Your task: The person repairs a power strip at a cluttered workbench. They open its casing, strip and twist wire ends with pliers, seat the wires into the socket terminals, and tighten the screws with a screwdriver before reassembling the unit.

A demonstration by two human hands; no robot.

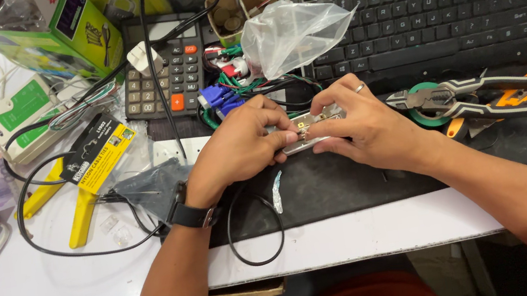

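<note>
White surface (54,283), dark mat (352,183) on it. Keyboard (437,4) at far edge, calculator (165,69) left of it. Pliers (479,98) lie right of my hands. My left hand (242,147) and right hand (357,123) meet above the mat, fingertips of both pinching a small silvery metal part (306,128) between them. Watch (190,214) on my left wrist.

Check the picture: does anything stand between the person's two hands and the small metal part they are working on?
Nothing visible does. The left hand and right hand both pinch the small metal part directly, above the black mat.
</note>
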